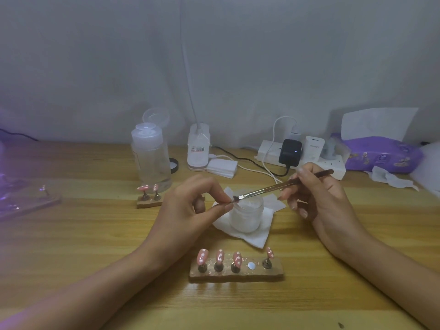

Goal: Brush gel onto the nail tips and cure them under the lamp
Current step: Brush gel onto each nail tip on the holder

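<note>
- The right hand [319, 194] grips the brush [273, 186] like a pen, fingers curled round its handle. The bristles are over the near-left rim of the open jar [247, 215].
- The left hand [190, 210] has thumb and forefinger pinched together right at the bristles. What they clamp is too small to tell, though it is probably one tip being coated.
- On the near holder [238, 276] stand four pink dotted nail tips [202, 256], with one bare spot [251, 265] between them.
- Two more tips stand on a small holder [148, 203] far left of the jar.
- A purple glow [14, 177] at the far left falls on another stand [31, 201], so curing seems partly under way.
- Brushing looks mid-course, and I cannot tell which tips already have gel.
</note>
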